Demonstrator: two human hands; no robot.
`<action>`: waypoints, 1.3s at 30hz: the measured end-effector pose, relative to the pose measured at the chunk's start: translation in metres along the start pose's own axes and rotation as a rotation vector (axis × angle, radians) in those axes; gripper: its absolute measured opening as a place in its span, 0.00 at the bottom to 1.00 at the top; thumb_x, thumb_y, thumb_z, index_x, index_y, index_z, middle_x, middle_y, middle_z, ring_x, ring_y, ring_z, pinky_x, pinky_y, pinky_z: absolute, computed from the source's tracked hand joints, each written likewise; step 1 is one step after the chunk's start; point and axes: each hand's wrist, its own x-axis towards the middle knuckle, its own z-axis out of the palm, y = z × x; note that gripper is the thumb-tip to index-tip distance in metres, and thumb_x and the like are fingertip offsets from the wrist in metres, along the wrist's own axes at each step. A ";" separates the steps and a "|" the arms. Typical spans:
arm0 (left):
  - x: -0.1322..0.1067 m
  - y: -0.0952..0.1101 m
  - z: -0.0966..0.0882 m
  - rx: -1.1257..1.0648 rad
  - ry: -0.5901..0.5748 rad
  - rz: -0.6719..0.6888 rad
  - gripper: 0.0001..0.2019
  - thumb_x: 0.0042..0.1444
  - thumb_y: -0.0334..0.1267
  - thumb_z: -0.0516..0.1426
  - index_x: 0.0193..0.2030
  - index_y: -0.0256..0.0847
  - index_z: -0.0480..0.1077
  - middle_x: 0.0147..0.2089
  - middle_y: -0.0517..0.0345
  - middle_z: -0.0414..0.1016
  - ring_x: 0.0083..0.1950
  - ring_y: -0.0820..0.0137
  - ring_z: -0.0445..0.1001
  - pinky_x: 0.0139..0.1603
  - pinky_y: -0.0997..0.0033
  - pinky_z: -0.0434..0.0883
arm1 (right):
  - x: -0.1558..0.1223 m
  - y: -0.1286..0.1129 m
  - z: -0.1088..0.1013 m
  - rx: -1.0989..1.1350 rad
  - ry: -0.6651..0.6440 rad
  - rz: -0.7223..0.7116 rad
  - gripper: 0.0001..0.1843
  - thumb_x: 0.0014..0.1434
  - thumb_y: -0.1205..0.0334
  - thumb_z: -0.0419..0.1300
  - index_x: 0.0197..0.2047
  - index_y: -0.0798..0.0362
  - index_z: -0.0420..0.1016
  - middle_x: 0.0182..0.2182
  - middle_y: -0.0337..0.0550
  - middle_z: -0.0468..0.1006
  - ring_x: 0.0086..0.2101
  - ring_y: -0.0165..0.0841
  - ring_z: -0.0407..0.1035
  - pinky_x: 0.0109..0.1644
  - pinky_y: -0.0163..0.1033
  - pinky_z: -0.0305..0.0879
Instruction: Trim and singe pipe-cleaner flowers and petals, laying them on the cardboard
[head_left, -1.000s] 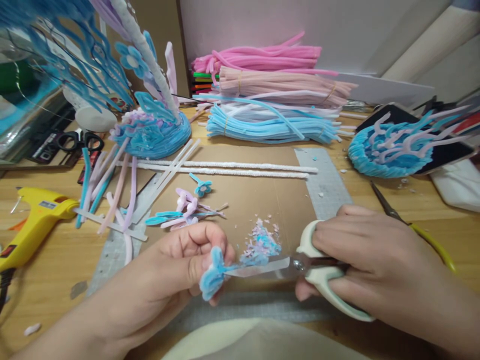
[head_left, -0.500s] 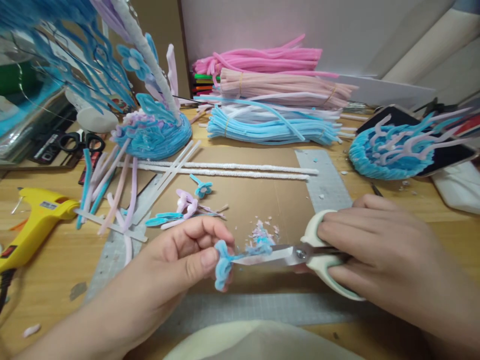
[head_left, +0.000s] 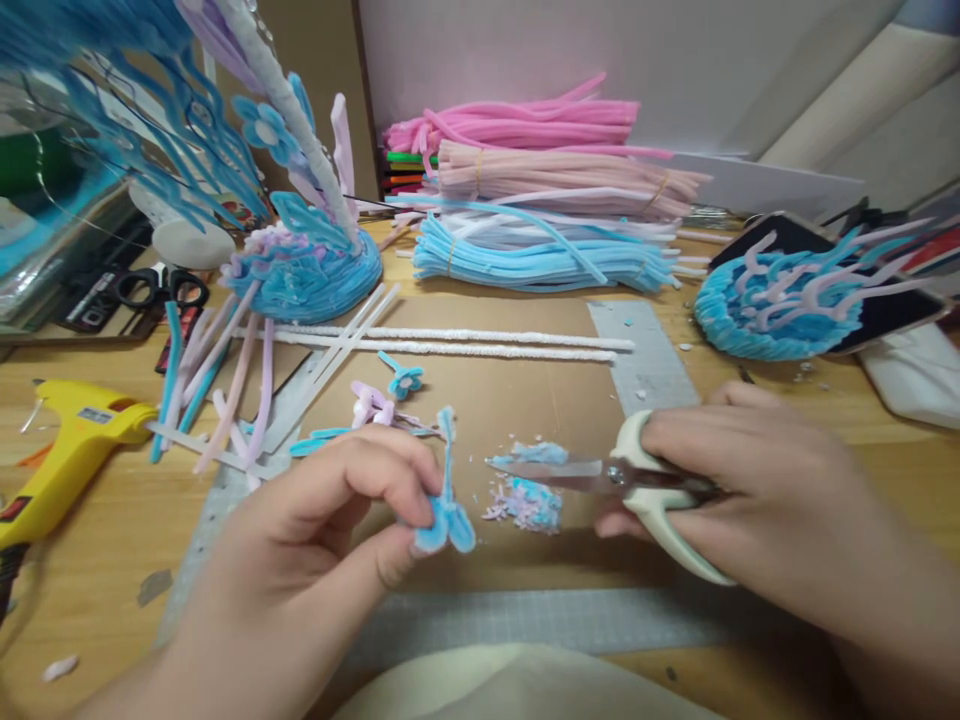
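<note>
Between the thumb and fingers of my left hand (head_left: 330,530) is a blue pipe-cleaner flower (head_left: 450,525), its thin trimmed stem pointing up with a small fuzzy tip. My right hand (head_left: 742,490) grips white-handled scissors (head_left: 551,471), blades together and pointing left, apart from the flower. Blue fluff lies along the blades. Under them, a small heap of blue and pink fuzz clippings (head_left: 529,503) rests on the brown cardboard (head_left: 450,570). Beyond my left hand lie a small blue flower (head_left: 405,382) and lilac pipe-cleaner pieces (head_left: 369,405).
Bundles of pink, pale pink, white and blue pipe cleaners (head_left: 540,255) are stacked at the back. A yellow glue gun (head_left: 82,430) lies at left, near black-handled scissors (head_left: 161,287). A blue decorated base (head_left: 307,280) stands back left, a blue fuzzy piece (head_left: 776,310) at right.
The flower has turned so its stem points up instead of right toward the blades. The scissors have come off the stem and moved slightly up, uncovering more of the clippings.
</note>
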 end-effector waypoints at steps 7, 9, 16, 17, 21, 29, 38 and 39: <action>-0.003 0.000 -0.002 0.285 0.035 0.252 0.10 0.54 0.29 0.65 0.33 0.54 0.79 0.38 0.61 0.79 0.41 0.64 0.75 0.44 0.71 0.66 | 0.003 -0.013 0.008 0.104 -0.050 0.012 0.24 0.50 0.41 0.70 0.26 0.50 0.65 0.23 0.32 0.73 0.25 0.31 0.64 0.34 0.39 0.49; -0.002 0.000 -0.001 0.263 0.036 0.243 0.11 0.54 0.29 0.65 0.35 0.54 0.80 0.38 0.62 0.80 0.41 0.65 0.75 0.44 0.72 0.66 | 0.004 -0.015 0.009 0.129 -0.014 -0.023 0.24 0.49 0.45 0.71 0.24 0.50 0.64 0.22 0.30 0.72 0.23 0.29 0.64 0.33 0.38 0.49; -0.004 -0.002 0.001 0.179 0.052 0.161 0.08 0.53 0.31 0.66 0.32 0.53 0.80 0.36 0.61 0.79 0.41 0.65 0.74 0.44 0.72 0.67 | 0.002 -0.015 0.014 0.171 -0.045 -0.017 0.21 0.52 0.46 0.70 0.25 0.50 0.67 0.22 0.31 0.74 0.23 0.28 0.66 0.33 0.38 0.51; -0.004 -0.002 0.002 0.163 0.060 0.150 0.08 0.53 0.32 0.67 0.31 0.53 0.80 0.35 0.60 0.79 0.41 0.65 0.74 0.44 0.72 0.67 | 0.001 -0.015 0.015 0.171 -0.047 -0.012 0.21 0.52 0.45 0.70 0.25 0.50 0.67 0.22 0.31 0.74 0.23 0.29 0.66 0.33 0.38 0.51; -0.003 0.000 0.004 0.120 0.101 0.091 0.06 0.52 0.36 0.68 0.29 0.53 0.80 0.33 0.61 0.78 0.39 0.66 0.73 0.42 0.73 0.68 | 0.001 -0.014 0.017 0.187 -0.045 0.004 0.21 0.53 0.44 0.69 0.25 0.50 0.68 0.22 0.30 0.74 0.23 0.28 0.65 0.33 0.38 0.51; -0.003 0.000 0.006 0.150 0.111 0.124 0.05 0.53 0.36 0.67 0.29 0.54 0.79 0.33 0.63 0.78 0.37 0.68 0.74 0.42 0.74 0.69 | 0.002 -0.015 0.012 0.113 -0.015 -0.042 0.24 0.55 0.48 0.69 0.22 0.51 0.61 0.19 0.29 0.67 0.21 0.26 0.61 0.32 0.38 0.50; -0.002 0.001 0.007 0.104 0.131 0.072 0.05 0.52 0.37 0.68 0.28 0.52 0.79 0.32 0.63 0.78 0.37 0.69 0.75 0.41 0.76 0.71 | 0.003 -0.015 0.011 0.032 0.022 -0.075 0.23 0.60 0.49 0.64 0.22 0.50 0.60 0.18 0.29 0.64 0.21 0.27 0.58 0.32 0.39 0.49; -0.002 0.001 0.007 0.098 0.132 0.070 0.05 0.51 0.37 0.68 0.28 0.51 0.79 0.32 0.63 0.78 0.37 0.70 0.75 0.41 0.77 0.71 | 0.003 -0.015 0.011 0.041 0.017 -0.073 0.24 0.60 0.48 0.64 0.22 0.50 0.60 0.18 0.29 0.64 0.21 0.27 0.58 0.32 0.39 0.50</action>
